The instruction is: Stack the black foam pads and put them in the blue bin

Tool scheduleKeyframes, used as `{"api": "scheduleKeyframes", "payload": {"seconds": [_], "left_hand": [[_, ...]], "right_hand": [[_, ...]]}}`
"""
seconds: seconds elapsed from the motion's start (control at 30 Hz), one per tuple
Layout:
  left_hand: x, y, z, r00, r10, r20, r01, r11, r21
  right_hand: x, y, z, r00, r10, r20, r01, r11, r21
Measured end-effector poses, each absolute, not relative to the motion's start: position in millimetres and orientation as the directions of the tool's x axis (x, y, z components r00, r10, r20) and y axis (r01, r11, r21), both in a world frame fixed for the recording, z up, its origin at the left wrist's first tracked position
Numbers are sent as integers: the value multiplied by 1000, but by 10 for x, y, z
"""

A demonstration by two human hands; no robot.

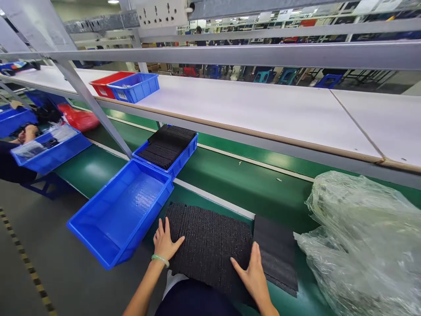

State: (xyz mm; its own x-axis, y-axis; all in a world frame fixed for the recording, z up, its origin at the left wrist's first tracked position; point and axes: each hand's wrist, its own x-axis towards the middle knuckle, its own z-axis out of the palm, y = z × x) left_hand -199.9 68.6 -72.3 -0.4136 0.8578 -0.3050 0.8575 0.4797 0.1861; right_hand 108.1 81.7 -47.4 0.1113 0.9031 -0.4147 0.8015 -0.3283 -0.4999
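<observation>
At six o'clock, close to the torso, a broad block of thin black foam-like strips [208, 245] is set on edge at the near side of the green work surface [223, 175]. Its ten o'clock end is touched by the left hand [165, 245], its four o'clock end by the right hand [254, 274]; on both, thumb and fingers are spread apart, and neither is closed in a grip.

Judging by how things lie, the work seems partly done: similar black strips [167, 147] have been packed in rows in a rectangular blue plastic tray [184, 159] at eleven o'clock from the block. The block itself is left outside any tray, as are flat black sheets [276, 250] just beside it at three o'clock.

At ten o'clock, bare inner walls and floor are shown by a larger-looking blue plastic tray [121, 210]. Farther out at ten, clear plastic packets and dark pieces are held in a co-worker's blue tray [55, 156]. On the white shelf [250, 109], at eleven, a red plastic tray [101, 91] is partly hidden by a small blue tray [143, 92], whose pale contents cannot be made out.
</observation>
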Motion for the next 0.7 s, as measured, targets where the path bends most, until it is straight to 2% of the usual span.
{"api": "scheduleKeyframes", "payload": {"seconds": [0.13, 0.23, 0.37, 0.47, 0.6, 0.7], "left_hand": [[-2081, 679, -721, -455, 861, -227, 822, 504, 265], [-2163, 666, -737, -478, 866, -146, 827, 500, 258], [-2122, 588, -811, -403, 913, -61, 897, 407, 170], [-1975, 532, -859, -358, 930, -81, 913, 366, 178], [-1827, 538, -810, -313, 937, -154, 885, 347, 311], [-1851, 580, -752, -259, 943, -208, 784, 331, 525]], "right_hand": [[1205, 852, -507, 188, 789, -585, 553, -578, -600], [1238, 891, -526, 161, 726, -669, 410, -666, -623], [1228, 913, -560, 151, 715, -682, 407, -674, -616], [1231, 907, -590, 120, 718, -686, 426, -661, -617], [1290, 903, -605, 131, 724, -677, 380, -667, -641], [1379, 912, -585, 133, 715, -686, 336, -684, -647]]}}
